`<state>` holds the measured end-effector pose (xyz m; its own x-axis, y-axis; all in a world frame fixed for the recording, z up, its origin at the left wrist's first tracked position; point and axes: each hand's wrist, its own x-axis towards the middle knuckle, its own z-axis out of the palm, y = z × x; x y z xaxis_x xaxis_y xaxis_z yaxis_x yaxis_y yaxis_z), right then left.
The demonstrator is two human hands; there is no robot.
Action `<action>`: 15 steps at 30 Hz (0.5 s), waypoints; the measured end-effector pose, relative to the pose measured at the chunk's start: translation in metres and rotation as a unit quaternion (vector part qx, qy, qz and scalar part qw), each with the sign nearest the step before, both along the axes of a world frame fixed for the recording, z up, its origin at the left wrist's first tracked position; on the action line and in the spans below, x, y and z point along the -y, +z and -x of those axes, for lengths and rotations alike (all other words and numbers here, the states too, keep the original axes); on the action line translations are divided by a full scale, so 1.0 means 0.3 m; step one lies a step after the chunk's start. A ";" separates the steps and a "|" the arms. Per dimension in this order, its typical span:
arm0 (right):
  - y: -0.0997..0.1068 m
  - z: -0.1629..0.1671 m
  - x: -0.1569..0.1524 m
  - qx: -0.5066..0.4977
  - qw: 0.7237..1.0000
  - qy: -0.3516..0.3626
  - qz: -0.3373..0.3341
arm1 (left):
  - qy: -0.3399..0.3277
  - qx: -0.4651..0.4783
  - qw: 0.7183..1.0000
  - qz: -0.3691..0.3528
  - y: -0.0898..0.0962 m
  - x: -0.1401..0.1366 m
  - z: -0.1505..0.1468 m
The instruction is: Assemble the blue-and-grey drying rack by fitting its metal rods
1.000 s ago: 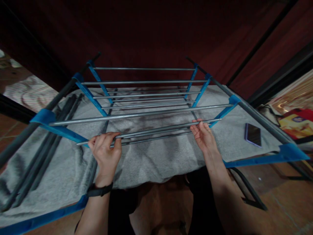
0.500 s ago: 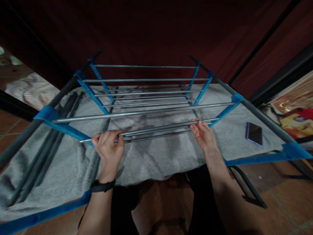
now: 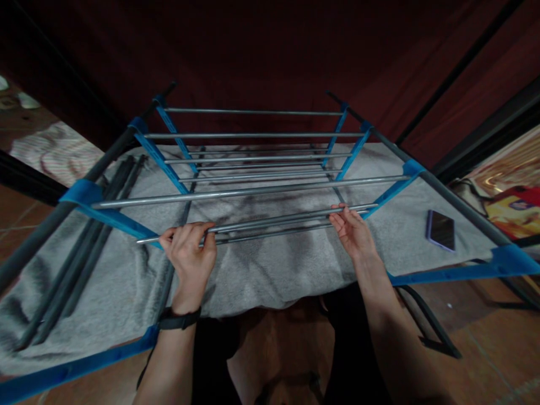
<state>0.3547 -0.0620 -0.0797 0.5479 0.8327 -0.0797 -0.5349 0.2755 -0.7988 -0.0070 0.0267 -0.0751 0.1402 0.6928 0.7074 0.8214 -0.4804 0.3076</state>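
A thin grey metal rod (image 3: 274,218) runs crosswise in front of me, held at both ends. My left hand (image 3: 189,250) is closed over its left part, and the rod's tip sticks out past the fingers, near a blue plastic bracket (image 3: 126,222). Toward the right end, my right hand (image 3: 352,228) pinches the rod from below between thumb and fingers, close to the right blue bracket (image 3: 390,194). Just under it lies another rod (image 3: 274,233), partly hidden. Both belong beside a rack frame of blue brackets and grey tubes, with a crossbar (image 3: 253,192) fixed above my hands.
Several loose dark tubes (image 3: 80,259) lie at the left on the grey blanket (image 3: 261,275). A phone (image 3: 441,229) rests on the blanket at the right. Dark red curtain (image 3: 261,56) hangs behind the rack. A blue bar (image 3: 455,274) crosses the near right edge.
Both hands keep their hold on the rod with hardly any movement. The whole view has shifted very slightly.
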 end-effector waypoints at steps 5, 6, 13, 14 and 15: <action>-0.002 -0.002 0.000 -0.005 1.000 -0.003 0.004 | -0.009 -0.007 1.000 0.000 0.007 0.004 0.001; -0.001 -0.002 0.000 -0.005 1.000 -0.003 0.004 | -0.009 -0.006 1.000 0.000 0.008 0.005 0.001; 0.006 -0.002 0.002 0.012 1.000 0.003 -0.005 | -0.006 0.002 1.000 0.012 0.014 0.008 -0.001; 0.007 -0.001 0.003 0.013 1.000 0.004 -0.007 | -0.008 0.001 1.000 0.011 0.013 0.007 0.001; 0.008 -0.001 0.003 0.013 1.000 0.005 -0.009 | -0.010 -0.001 1.000 0.011 0.011 0.007 0.003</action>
<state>0.3550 -0.0630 -0.0773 0.5413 0.8393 -0.0504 -0.5163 0.2845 -0.8077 -0.0078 0.0246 -0.0718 0.1550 0.7057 0.6913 0.8126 -0.4891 0.3171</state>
